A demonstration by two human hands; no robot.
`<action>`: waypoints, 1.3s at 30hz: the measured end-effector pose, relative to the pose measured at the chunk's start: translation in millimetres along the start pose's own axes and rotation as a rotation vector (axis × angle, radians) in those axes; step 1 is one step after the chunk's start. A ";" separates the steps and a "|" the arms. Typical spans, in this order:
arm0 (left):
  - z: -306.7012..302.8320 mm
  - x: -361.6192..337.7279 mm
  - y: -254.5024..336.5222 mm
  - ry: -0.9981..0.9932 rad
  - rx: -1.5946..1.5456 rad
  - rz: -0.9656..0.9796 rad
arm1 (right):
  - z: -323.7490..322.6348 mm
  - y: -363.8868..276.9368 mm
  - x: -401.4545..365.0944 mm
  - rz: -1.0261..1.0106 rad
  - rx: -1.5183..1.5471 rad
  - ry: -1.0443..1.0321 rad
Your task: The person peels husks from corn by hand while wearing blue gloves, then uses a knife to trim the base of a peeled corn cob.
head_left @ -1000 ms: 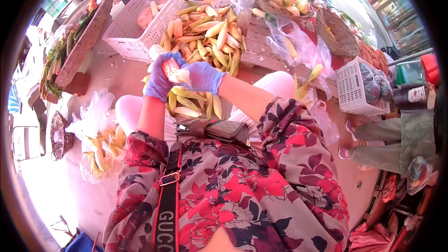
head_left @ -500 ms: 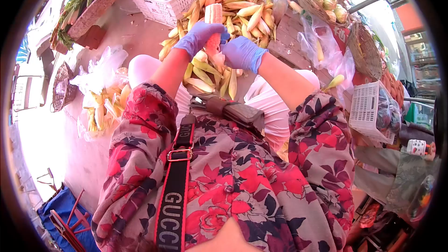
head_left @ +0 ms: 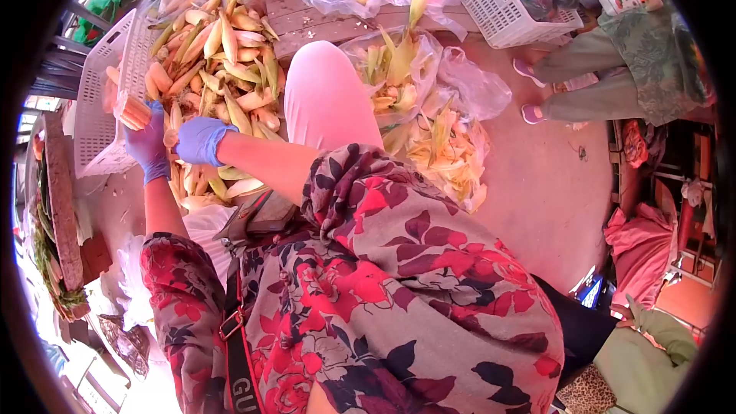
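Observation:
My left hand (head_left: 149,144), in a blue-purple glove, is wrapped round a peeled corn cob (head_left: 135,112), its pale kernels showing above the fingers. The cob is at the near wall of a white plastic crate (head_left: 96,157). Close beside it, my right hand (head_left: 202,141), gloved alike, has its fingers closed at a small pale piece; I cannot tell what that piece is. Both hands are over the left edge of a heap of corn ears (head_left: 230,50), many still in yellow-green husks.
Plastic bags with corn husks (head_left: 448,149) lie right of my knee. Another white crate (head_left: 510,11) with dark bagged produce stands at the back right. A person in grey-green trousers (head_left: 606,88) is at the right. Wooden boards (head_left: 295,19) lie behind the heap.
My view has swung round to the right. The cob, upright over the heap before, is now tilted at the crate, still in my left hand. My right hand stays close beside it.

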State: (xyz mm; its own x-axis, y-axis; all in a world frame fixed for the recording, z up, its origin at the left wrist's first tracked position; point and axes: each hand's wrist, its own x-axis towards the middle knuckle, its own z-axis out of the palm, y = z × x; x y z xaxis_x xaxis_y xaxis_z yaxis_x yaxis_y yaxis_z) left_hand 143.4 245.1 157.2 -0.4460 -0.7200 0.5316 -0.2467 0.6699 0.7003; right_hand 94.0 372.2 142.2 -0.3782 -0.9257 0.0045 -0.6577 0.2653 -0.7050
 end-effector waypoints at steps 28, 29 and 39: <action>-89.3 -35.0 -14.2 -0.265 -1.606 -0.880 | -217.0 446.5 -153.1 0.813 0.080 0.622; -85.2 -36.7 -18.8 -0.283 -1.604 -0.859 | -224.2 393.3 -134.0 0.649 0.100 0.728; -70.1 -57.9 6.3 -0.249 -1.219 -0.876 | -84.9 9.7 -29.0 -0.166 0.420 0.003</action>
State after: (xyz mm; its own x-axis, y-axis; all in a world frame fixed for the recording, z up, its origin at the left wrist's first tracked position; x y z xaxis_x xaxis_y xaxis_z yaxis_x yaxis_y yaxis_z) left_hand 228.0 278.4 164.2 -0.7010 -0.6671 -0.2520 0.2806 -0.5829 0.7626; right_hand 43.3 424.5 195.4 -0.2925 -0.9454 0.1436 -0.3885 -0.0198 -0.9212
